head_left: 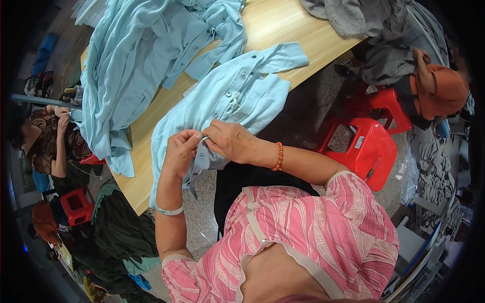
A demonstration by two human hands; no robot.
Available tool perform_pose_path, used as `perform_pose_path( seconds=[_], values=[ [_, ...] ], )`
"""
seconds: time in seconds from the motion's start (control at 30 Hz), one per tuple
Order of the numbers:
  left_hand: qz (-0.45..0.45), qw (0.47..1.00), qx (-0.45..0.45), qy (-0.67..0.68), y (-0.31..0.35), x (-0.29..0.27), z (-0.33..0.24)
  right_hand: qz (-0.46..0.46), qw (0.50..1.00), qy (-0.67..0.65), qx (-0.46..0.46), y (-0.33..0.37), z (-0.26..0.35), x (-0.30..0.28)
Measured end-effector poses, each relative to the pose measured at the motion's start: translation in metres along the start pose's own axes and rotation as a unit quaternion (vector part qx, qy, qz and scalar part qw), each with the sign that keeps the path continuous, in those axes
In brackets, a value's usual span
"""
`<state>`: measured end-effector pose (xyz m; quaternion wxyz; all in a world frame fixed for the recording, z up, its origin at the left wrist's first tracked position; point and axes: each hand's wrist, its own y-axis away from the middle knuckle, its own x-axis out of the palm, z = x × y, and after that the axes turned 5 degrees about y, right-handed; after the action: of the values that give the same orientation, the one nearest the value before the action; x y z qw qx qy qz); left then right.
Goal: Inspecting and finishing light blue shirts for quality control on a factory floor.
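Observation:
A light blue knitted cardigan (194, 108) lies across the near edge of the wooden table (275, 25), with its button row slanting up to the right. Part of it hangs over the edge toward my lap. My left hand (180, 151) pinches the garment's edge between thumb and fingers. Close against it, my right hand (231, 141) is closed on the same edge, fingertips almost touching the left ones. Whether a small button or thread sits between the fingertips is hidden. A small pale tangle of cord or thread (233, 105) rests on the cardigan near the buttons.
A heap of light blue cardigans (131, 65) covers the table's left side and hangs over its edge. Grey garments (348, 17) lie at the far right. Red stools (361, 151) stand to the right, near a seated person in orange (439, 91). Another person (48, 134) sits at left.

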<state>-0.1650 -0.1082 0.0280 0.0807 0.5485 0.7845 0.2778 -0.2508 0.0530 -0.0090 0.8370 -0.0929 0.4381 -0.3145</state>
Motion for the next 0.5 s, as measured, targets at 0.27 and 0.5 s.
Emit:
perform_pose_path(
  seconds=[0.27, 0.5],
  values=[
    [0.017, 0.999, -0.025, 0.041, -0.0009, -0.0056, 0.0031, -0.004, 0.999, 0.026, -0.025, 0.0001, 0.0013, 0.0027],
    [0.022, 0.999, 0.042, -0.006, 0.0068, 0.0024, 0.0063, -0.021, 1.000, 0.009, -0.017, -0.0004, -0.0077, 0.0027]
  ],
)
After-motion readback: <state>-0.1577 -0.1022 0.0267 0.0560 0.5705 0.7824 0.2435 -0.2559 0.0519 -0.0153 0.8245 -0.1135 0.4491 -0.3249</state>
